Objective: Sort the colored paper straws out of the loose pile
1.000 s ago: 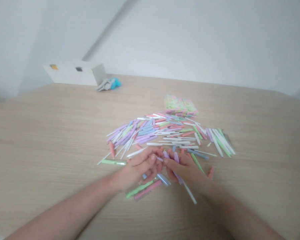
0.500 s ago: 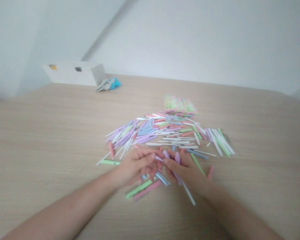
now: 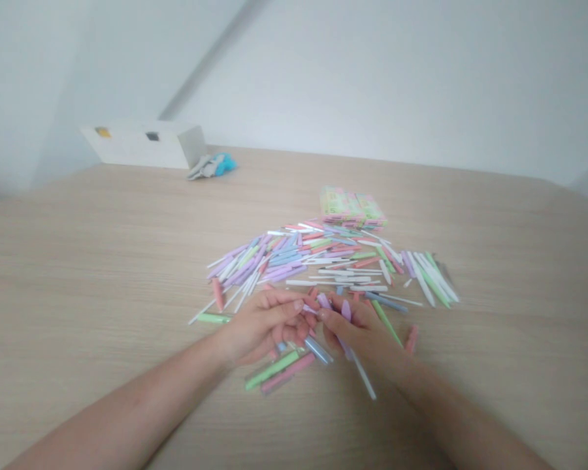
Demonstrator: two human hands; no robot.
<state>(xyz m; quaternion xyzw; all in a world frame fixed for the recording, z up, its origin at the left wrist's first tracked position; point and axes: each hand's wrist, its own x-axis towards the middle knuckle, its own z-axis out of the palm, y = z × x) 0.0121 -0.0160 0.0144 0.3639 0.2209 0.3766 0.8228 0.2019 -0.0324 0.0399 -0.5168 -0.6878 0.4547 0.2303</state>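
Note:
My left hand (image 3: pixel 269 323) is closed, pinching one end of a small light-purple pen part (image 3: pixel 310 309) between thumb and fingers. The thumb and fingertips of my right hand (image 3: pixel 357 329) grip its other end, so the two hands nearly touch. Within the right hand are also a purple pen barrel (image 3: pixel 346 311) and a thin white stick (image 3: pixel 363 375) jutting toward me. Below my hands lie a green pen barrel (image 3: pixel 273 370), a pink barrel (image 3: pixel 289 373) and a blue barrel (image 3: pixel 318 350). Blur and fingers hide the join between the pinched parts.
A wide pile of pen parts (image 3: pixel 287 254) in several colours spreads beyond my hands. White and green pieces (image 3: pixel 430 277) lie to its right. Behind it sit stacked colourful packets (image 3: pixel 353 205). At the back left are a white box (image 3: pixel 142 147) and grey-blue gloves (image 3: pixel 213 166).
Both hands stay almost in place, still pinching the small purple part. The white stick in my right hand has shifted slightly left.

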